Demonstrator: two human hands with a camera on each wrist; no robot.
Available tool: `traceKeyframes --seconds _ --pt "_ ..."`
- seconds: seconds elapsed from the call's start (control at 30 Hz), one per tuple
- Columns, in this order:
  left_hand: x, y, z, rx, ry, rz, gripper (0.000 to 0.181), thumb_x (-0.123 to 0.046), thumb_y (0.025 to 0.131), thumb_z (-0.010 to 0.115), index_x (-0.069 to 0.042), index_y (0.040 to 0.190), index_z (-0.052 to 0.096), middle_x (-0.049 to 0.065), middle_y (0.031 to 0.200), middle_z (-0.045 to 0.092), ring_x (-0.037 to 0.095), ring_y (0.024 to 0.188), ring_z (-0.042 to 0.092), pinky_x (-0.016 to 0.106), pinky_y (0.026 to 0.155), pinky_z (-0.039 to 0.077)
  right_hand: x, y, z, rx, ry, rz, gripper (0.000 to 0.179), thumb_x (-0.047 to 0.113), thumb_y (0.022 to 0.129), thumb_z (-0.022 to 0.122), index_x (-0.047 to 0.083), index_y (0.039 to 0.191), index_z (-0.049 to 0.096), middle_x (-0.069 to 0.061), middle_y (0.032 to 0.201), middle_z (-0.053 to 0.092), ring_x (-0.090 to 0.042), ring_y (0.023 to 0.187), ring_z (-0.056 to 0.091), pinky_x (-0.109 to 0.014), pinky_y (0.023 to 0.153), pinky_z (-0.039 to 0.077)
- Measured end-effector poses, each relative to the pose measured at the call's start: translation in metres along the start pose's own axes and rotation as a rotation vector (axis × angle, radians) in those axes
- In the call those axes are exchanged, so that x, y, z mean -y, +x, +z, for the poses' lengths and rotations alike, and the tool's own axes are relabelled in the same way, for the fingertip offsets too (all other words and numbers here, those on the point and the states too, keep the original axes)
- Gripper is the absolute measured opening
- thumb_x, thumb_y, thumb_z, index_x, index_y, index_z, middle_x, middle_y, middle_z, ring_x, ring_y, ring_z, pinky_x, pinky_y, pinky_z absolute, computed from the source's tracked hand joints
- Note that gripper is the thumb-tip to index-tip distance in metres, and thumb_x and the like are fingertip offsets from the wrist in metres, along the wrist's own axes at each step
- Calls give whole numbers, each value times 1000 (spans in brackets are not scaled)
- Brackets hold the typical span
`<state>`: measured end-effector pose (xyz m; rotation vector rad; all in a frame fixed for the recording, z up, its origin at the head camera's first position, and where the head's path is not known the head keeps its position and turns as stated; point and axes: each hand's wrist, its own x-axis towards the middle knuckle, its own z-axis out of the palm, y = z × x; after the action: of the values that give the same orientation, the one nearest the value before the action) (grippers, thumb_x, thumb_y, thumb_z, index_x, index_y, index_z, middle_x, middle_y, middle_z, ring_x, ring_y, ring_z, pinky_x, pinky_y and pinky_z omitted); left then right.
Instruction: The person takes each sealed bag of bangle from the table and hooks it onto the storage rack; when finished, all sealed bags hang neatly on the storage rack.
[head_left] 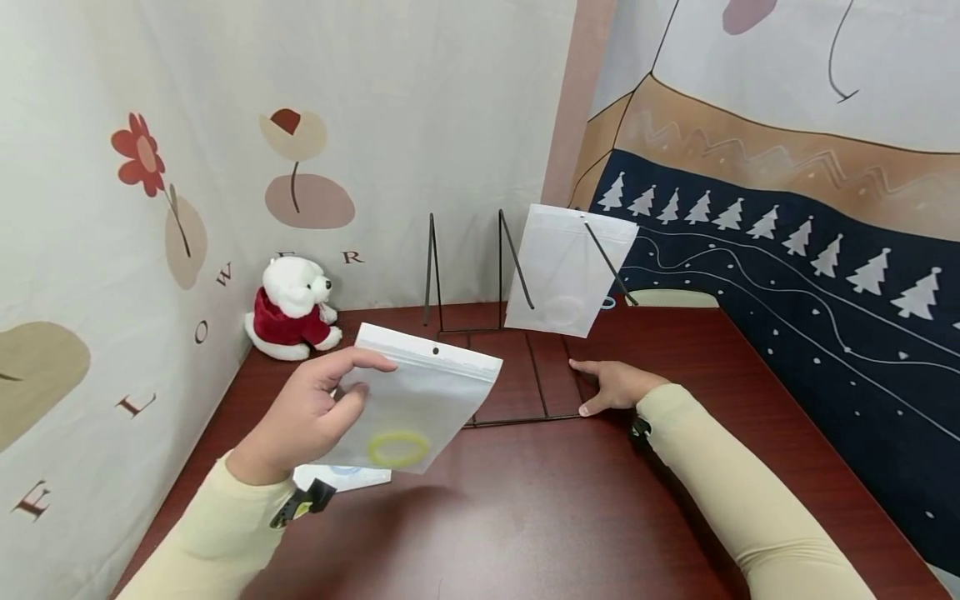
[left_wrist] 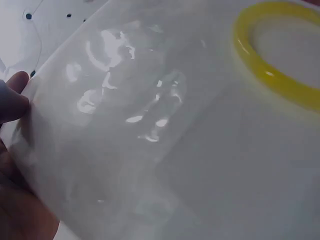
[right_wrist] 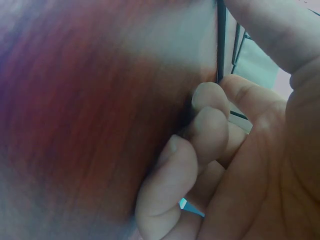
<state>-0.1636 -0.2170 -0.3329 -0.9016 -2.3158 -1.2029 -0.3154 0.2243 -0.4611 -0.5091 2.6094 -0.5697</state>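
Observation:
My left hand (head_left: 311, 417) pinches a white translucent zip bag (head_left: 450, 392) by its side edge, near the sealed top with a punched hole. Through the bag shows a yellow ring (left_wrist: 265, 70), low inside it. My right hand (head_left: 618, 386) is on the table at the front right corner of a black wire rack (head_left: 510, 419). Its thumb and index finger hold the rack's base wire, and the other fingers (right_wrist: 172, 185) curl against the tabletop. Another white zip bag (head_left: 558, 267) hangs from the rack's right prong, a pale round shape faintly visible inside.
Partly hidden beneath my left hand, a further white bag (head_left: 360, 478) with a bluish print or ring lies on the table (head_left: 525, 517). A white plush bear (head_left: 288, 308) in a red coat sits at the back left. Light-blue loop (head_left: 608, 303) behind the rack; printed curtains line the back and right.

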Motion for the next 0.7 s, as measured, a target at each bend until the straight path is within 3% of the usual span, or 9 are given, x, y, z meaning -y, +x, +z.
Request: traceKeyframes --seconds 0.13,0.23,0.5,0.7 --pt "-2 5 15 23 -47 54 54 21 83 51 -13 118 75 3 113 74 5 81 55 21 59 44 -1 0 0 1 -2 -4 100 32 84 91 11 165 36 -25 162 44 -44 149 42 -58 120 39" --pt "-3 10 27 36 -90 91 56 22 82 48 -11 120 74 4 114 73 10 93 58 22 68 46 -2 0 0 2 4 0 100 32 84 91 11 165 36 -24 162 44 -44 149 42 -58 120 39" --pt "-2 26 58 19 -170 143 57 22 81 45 -9 119 75 8 115 75 13 95 64 21 74 48 -4 1 1 -16 10 -10 101 31 83 92 10 165 37 -23 161 46 -43 148 44 -57 119 40" --pt "0 40 82 -31 -245 147 55 20 82 43 -6 119 74 11 113 74 13 83 59 22 62 45 -3 1 1 -34 2 -23 97 30 82 92 6 161 42 -23 154 54 -43 144 48 -60 119 39"
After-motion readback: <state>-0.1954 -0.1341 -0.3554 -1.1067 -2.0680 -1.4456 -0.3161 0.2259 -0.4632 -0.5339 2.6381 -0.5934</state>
